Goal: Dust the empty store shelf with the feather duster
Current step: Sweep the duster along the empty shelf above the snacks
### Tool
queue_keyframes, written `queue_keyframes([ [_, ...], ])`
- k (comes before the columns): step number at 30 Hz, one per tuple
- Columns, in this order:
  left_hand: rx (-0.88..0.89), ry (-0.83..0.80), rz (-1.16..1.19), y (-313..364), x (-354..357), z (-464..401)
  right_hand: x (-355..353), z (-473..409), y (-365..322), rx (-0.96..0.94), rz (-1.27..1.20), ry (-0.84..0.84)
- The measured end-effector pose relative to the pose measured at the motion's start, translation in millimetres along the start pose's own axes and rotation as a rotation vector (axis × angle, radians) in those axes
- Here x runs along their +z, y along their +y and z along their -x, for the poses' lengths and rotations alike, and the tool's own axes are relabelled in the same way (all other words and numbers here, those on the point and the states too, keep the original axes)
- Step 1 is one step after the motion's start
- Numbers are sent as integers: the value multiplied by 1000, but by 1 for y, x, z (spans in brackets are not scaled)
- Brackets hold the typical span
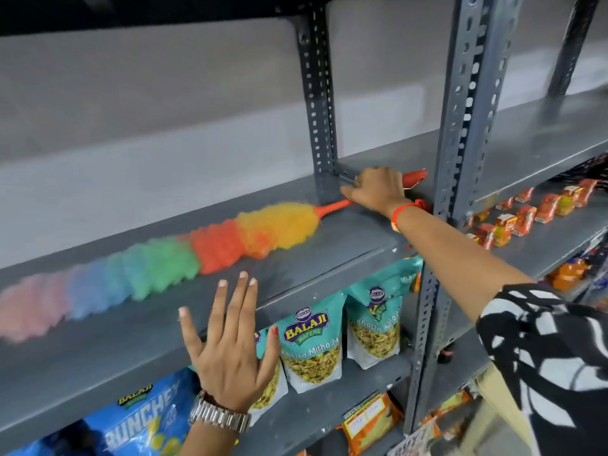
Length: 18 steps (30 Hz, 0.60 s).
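Note:
A rainbow feather duster (164, 261) lies along the empty grey metal shelf (98, 350), its fluffy head stretching to the left edge of view. My right hand (378, 190) is closed around its red handle near the rear upright post. My left hand (227, 343) hovers in front of the shelf's front edge, fingers spread, holding nothing. A metal watch sits on that wrist.
Perforated grey uprights (460, 133) divide the shelving into bays. Teal snack bags (312, 340) and a blue bag (138, 419) stand on the shelf below. Small red and orange packets (523, 215) fill the lower right bay. A grey wall (148, 120) backs the shelf.

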State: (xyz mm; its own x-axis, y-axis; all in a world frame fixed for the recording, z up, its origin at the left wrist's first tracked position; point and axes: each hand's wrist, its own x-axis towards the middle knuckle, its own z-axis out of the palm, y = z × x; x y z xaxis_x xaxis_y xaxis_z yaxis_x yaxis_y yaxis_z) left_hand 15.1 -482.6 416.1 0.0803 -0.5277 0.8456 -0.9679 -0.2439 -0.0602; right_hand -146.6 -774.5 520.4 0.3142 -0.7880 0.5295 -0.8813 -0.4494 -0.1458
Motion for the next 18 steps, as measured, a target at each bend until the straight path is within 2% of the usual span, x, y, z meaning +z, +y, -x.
queue_keyframes([
  [6,44,-17,12,-7,-3,1,15,-22,-17,99,137,-49],
  [9,49,-34,-50,-9,-1,3,17,-30,-31,112,51,-104],
  [14,43,-27,-33,-10,-9,2,7,-33,-78,-21,-65,-94],
  [18,-59,88,-155,-44,-23,5,-1,-16,-145,-136,-207,-192],
])
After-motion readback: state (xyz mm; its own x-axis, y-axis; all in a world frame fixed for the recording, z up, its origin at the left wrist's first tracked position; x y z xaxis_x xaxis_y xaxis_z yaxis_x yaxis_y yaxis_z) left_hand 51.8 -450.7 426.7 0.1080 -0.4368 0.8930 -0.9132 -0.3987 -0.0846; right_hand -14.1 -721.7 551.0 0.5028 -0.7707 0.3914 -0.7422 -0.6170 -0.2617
